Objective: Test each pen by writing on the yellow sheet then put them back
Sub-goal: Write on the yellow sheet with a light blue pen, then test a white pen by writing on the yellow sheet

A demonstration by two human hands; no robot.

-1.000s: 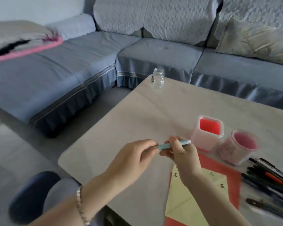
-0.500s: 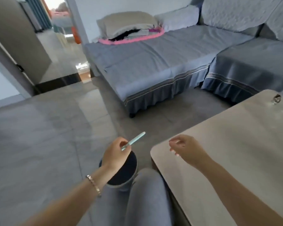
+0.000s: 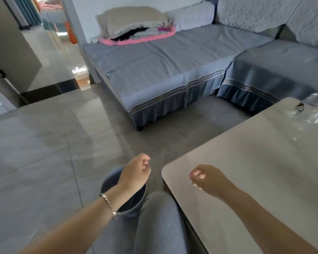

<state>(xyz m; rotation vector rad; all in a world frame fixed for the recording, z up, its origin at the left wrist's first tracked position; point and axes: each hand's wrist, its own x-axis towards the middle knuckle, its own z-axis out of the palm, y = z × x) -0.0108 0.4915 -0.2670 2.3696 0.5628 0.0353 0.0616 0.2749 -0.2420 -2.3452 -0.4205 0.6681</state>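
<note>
My left hand [image 3: 136, 172] hangs over a dark round bin [image 3: 108, 182] on the floor, left of the table. Its fingers are curled in and no pen shows in it. My right hand [image 3: 206, 178] hovers above the near left corner of the beige table [image 3: 264, 162], fingers loosely curled, holding nothing. The yellow sheet, the pen holders and the other pens are out of view to the right. The inside of the bin is hidden by my left hand and wrist.
A blurred glass jar [image 3: 315, 109] stands at the table's far edge. A blue-grey corner sofa [image 3: 163, 70] with folded bedding [image 3: 134, 26] runs behind. My grey-trousered leg [image 3: 160, 226] lies between bin and table. Grey tiled floor [image 3: 44, 153] spreads left toward a doorway.
My head turned left, away from the sheet and pens. My left hand carried the light blue pen to the bin; the pen is now gone from it. My right hand stayed over the table corner.
</note>
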